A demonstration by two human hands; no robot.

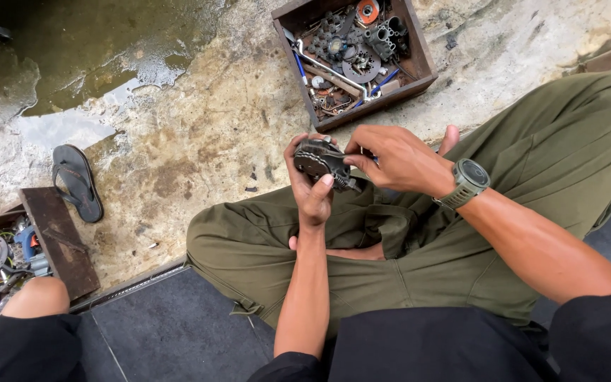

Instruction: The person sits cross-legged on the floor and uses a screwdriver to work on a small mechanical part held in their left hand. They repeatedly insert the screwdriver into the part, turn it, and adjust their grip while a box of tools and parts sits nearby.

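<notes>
I sit cross-legged in olive trousers. My left hand [310,185] grips a dark, greasy metal machine part [321,161] with a chain-like edge, held above my knees. My right hand [394,157], with a green watch at the wrist, pinches a thin tool against the right side of that part; only the tool's tip shows between the fingers. Both hands meet over my lap, just in front of the wooden box.
A wooden box [423,62] of sprockets, spanners and metal parts stands on the stained concrete ahead. A dark sandal [78,181] lies left. Another box [56,240] of tools sits at lower left beside another person's knee [37,297]. Wet ground lies at top left.
</notes>
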